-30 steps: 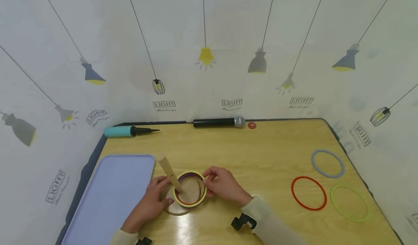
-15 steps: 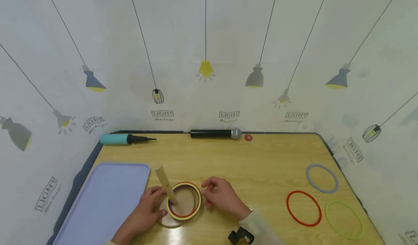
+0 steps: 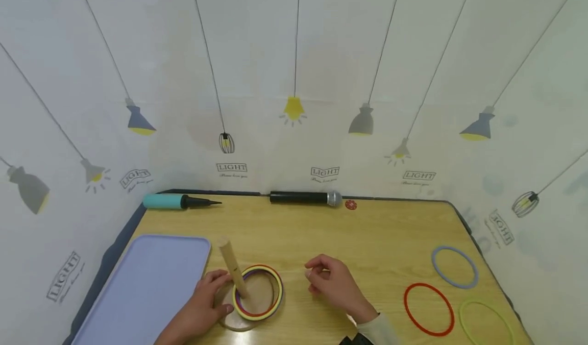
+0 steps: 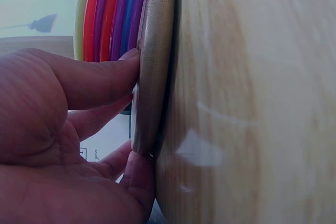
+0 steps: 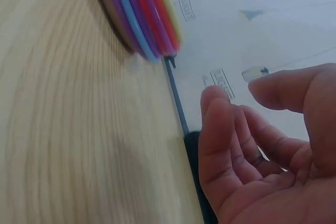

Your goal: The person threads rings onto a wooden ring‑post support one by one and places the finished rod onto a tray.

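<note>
1. Small booth-type workspace; home, lab or shop, can't tell.
2. Wood-look bench (image 3: 367, 238) w/ pale wall covering (image 3: 257, 54) on 3 sides: L, back & R.
3. Covering printed w/ pendant lamps (image 3: 294, 108) & "LIGHT" labels (image 3: 324, 171), deco style.
4. Mixed kit on bench, e.g. mic (image 3: 300, 197) & tray (image 3: 147, 278), fits no one trade.

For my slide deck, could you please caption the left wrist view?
Left hand holds the wooden base under a stack of coloured rings.

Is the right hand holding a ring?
No, the right hand holds nothing and sits apart from the stacked rings.
</note>
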